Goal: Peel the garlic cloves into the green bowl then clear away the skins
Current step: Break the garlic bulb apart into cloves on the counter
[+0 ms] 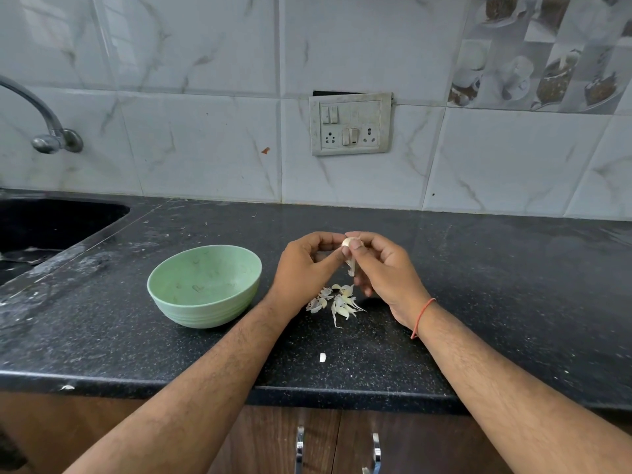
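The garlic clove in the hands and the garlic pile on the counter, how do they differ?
The garlic clove is held up, pinched by the left hand and right hand; the garlic pile lies on the counter. The clove is one piece trailing a strip of skin; the pile is many loose pieces. Both are pale.

We have a single view, from a wide-angle camera worn on the person's head, looking forward and down over the speckled black stone counter [478, 302] toward the grey marbled tile wall [205, 63]. It sits close: both forearms enter from the bottom edge and meet near the centre of the frame. The wide lens bends the counter's front edge, and the dark sink [41, 227] falls at the left edge of the frame.
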